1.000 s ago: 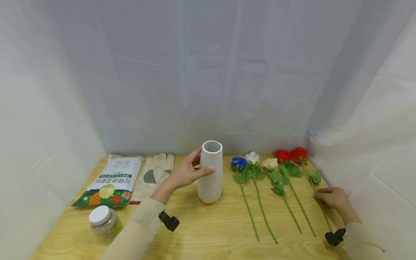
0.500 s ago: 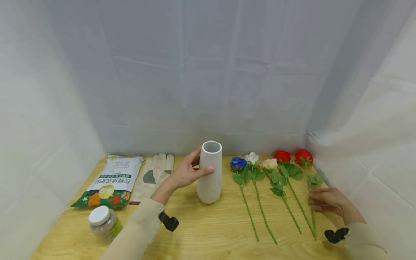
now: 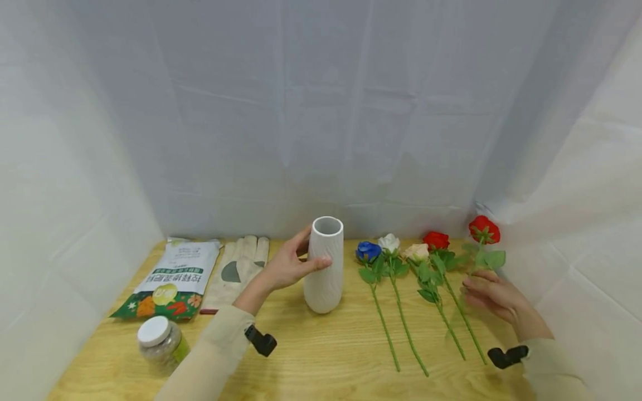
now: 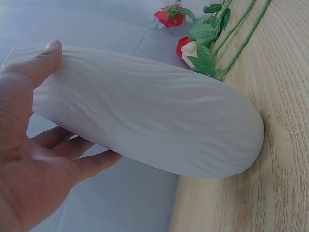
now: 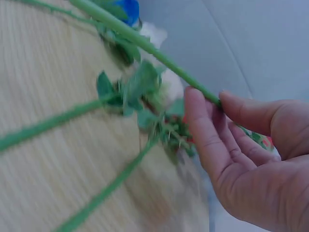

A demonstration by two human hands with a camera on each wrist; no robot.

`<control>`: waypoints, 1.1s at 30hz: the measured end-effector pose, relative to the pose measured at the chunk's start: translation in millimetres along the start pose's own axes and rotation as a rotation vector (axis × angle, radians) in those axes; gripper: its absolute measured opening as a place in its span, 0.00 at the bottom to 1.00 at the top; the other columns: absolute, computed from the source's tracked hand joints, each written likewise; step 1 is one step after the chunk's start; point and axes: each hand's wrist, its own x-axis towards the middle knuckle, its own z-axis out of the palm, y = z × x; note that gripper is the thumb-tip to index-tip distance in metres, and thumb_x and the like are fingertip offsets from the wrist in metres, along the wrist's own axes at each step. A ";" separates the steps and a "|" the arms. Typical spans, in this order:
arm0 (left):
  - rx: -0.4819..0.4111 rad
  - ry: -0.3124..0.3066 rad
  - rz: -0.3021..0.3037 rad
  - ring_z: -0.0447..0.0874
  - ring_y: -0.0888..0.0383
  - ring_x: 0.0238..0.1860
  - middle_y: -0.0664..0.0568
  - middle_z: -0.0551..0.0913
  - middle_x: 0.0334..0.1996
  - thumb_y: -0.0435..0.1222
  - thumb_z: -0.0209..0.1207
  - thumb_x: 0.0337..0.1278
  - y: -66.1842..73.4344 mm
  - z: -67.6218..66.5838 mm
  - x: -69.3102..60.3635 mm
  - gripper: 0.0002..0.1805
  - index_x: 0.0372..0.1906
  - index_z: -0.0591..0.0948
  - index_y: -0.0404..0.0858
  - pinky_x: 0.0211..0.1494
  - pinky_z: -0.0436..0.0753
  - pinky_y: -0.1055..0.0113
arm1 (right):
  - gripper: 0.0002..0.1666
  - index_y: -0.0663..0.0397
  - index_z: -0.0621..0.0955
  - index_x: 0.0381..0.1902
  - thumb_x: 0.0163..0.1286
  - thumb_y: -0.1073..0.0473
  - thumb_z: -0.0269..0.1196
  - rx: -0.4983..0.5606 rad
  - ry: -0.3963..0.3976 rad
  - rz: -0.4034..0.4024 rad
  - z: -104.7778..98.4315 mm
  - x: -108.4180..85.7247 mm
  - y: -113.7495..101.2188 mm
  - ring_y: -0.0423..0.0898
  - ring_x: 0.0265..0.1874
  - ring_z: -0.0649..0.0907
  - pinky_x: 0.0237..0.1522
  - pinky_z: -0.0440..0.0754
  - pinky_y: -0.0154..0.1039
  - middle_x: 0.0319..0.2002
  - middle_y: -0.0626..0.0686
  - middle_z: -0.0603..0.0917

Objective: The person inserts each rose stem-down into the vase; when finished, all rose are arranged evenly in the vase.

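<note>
- Pinching the green stem of a leafy red rose [image 3: 485, 229], the right hand [image 3: 496, 298] holds it above the wooden bench [image 3: 301, 356].
- Just right of the left hand [image 3: 291, 266], which grips its upper part, a tall ribbed white vase [image 3: 325, 281] stands on the bench.
- Between the hands lie a blue rose [image 3: 368, 252], white rose [image 3: 389, 243], cream rose [image 3: 417, 253] and second red rose [image 3: 436, 240].
- Left of the left hand: beige gloves [image 3: 241, 264].

The right hand [image 3: 494, 298] has moved inward and up, pinching the stem [image 5: 145, 44] of the outermost red rose [image 3: 485, 229], which no longer lies on the table [image 3: 301, 356]; its bloom now stands apart from the other red rose [image 3: 436, 240].
</note>
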 end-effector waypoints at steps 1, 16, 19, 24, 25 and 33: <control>0.002 0.000 0.001 0.78 0.37 0.70 0.36 0.76 0.72 0.44 0.71 0.67 -0.2 0.1 -0.1 0.50 0.86 0.56 0.46 0.68 0.81 0.39 | 0.56 0.72 0.29 0.81 0.82 0.62 0.58 0.023 0.005 -0.011 3.8 0.9 -2.0 0.33 0.46 0.86 0.54 0.89 0.37 0.71 0.69 0.63; 0.019 0.000 -0.026 0.77 0.40 0.71 0.39 0.75 0.72 0.43 0.72 0.66 -1.7 1.0 0.7 0.52 0.86 0.54 0.48 0.70 0.81 0.40 | 0.55 0.65 0.31 0.84 0.83 0.59 0.58 0.172 0.050 -0.113 60.2 1.7 -46.6 0.36 0.47 0.87 0.54 0.88 0.34 0.57 0.53 0.75; 0.019 0.001 -0.022 0.77 0.39 0.71 0.38 0.75 0.73 0.44 0.72 0.66 -1.4 0.7 0.1 0.52 0.86 0.54 0.47 0.69 0.80 0.40 | 0.37 0.64 0.54 0.80 0.83 0.62 0.57 0.273 0.042 -0.160 74.6 2.1 -56.3 0.40 0.43 0.87 0.52 0.89 0.36 0.46 0.49 0.79; 0.017 -0.002 -0.009 0.77 0.38 0.71 0.37 0.75 0.73 0.44 0.72 0.66 -0.7 1.1 -0.4 0.51 0.86 0.54 0.47 0.69 0.81 0.40 | 0.08 0.53 0.71 0.40 0.82 0.67 0.56 0.423 0.007 -0.277 99.9 1.6 -70.2 0.44 0.37 0.86 0.51 0.91 0.40 0.39 0.49 0.79; 0.015 -0.001 -0.011 0.77 0.39 0.71 0.38 0.75 0.73 0.44 0.72 0.66 -0.8 1.4 -0.2 0.51 0.86 0.55 0.47 0.69 0.81 0.40 | 0.09 0.52 0.71 0.38 0.82 0.67 0.57 0.444 0.003 -0.296 105.1 1.1 -73.4 0.45 0.36 0.86 0.51 0.91 0.41 0.38 0.49 0.79; 0.020 -0.004 -0.002 0.76 0.37 0.71 0.36 0.74 0.73 0.44 0.71 0.67 -2.5 1.1 -0.7 0.51 0.86 0.54 0.47 0.69 0.80 0.39 | 0.10 0.53 0.64 0.46 0.82 0.66 0.57 0.534 0.016 -0.413 140.2 -2.8 -102.3 0.46 0.37 0.87 0.51 0.91 0.41 0.40 0.51 0.81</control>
